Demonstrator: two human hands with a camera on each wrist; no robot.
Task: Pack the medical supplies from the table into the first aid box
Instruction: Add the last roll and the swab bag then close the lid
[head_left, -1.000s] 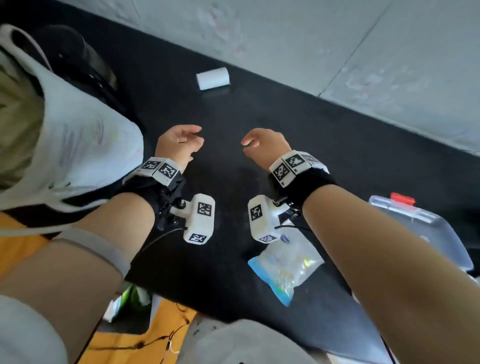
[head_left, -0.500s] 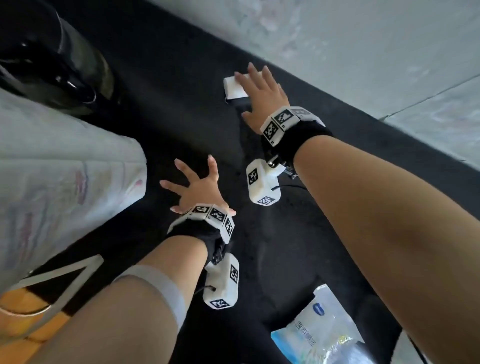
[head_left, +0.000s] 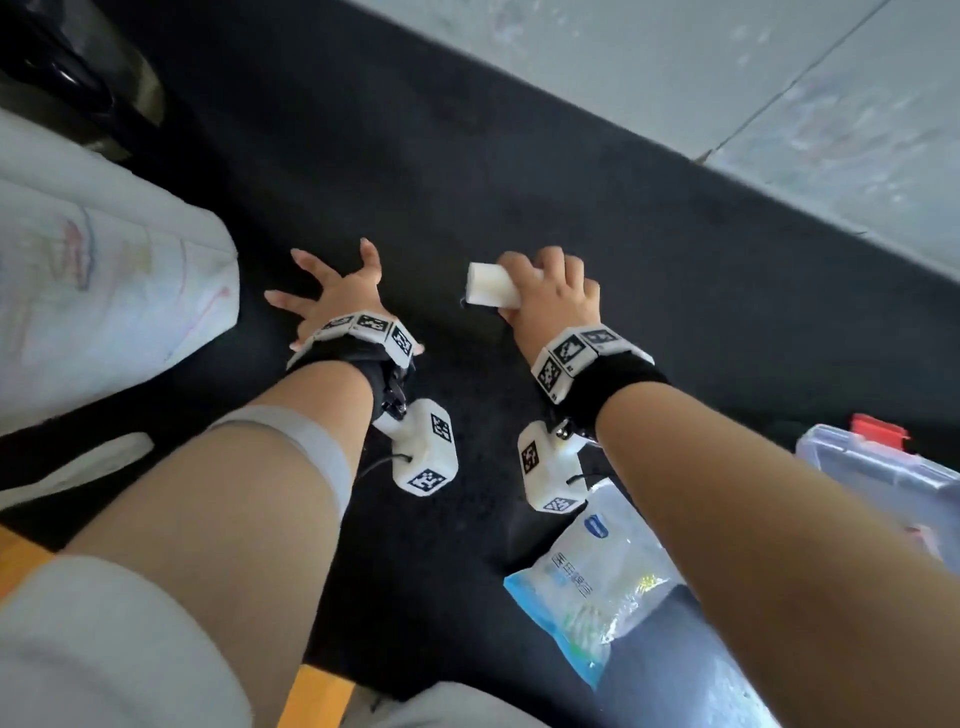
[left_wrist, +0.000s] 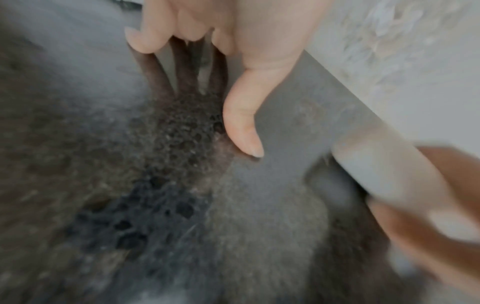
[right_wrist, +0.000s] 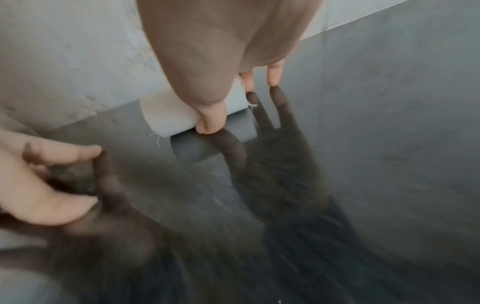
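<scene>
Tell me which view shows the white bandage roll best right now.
The right wrist view: the bandage roll sits sharp and near centre, the right hand gripping it with the thumb across its side, just above the black table. The head view shows the roll's left end poking out of the fist; the left wrist view shows only a blur.

The roll (head_left: 491, 285) is showing plain white; the table (head_left: 649, 270) is showing black; the pouch (head_left: 597, 582) is showing clear with a blue edge and a blue logo; the box (head_left: 872, 478) is showing pale translucent grey with a red latch (head_left: 879, 429); the wristbands (head_left: 582, 353) are showing white with black square codes; the bag (head_left: 104, 291) is showing white with faint coloured scribbles.
</scene>
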